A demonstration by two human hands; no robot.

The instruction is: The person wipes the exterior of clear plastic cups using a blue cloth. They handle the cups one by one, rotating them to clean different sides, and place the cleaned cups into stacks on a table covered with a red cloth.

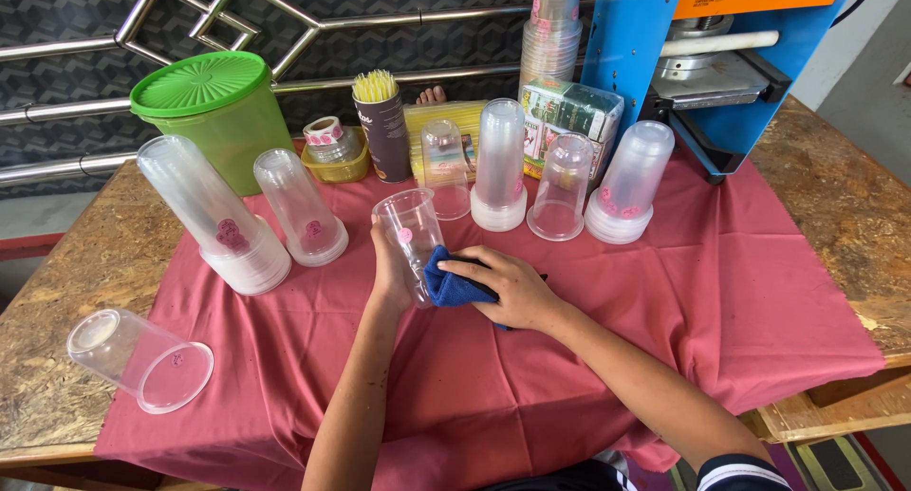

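Frame centre: left hand [391,275] grips an upright clear cup [411,240]. Right hand [508,287] presses a blue cloth [449,284] against it, fingers closed, above the red-covered bench [816,216].

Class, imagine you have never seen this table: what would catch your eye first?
At the centre, the left hand holds a clear plastic cup while the right hand presses a blue cloth against it. Behind stand upturned cup stacks on a red tablecloth, with a green lidded tub at back left.
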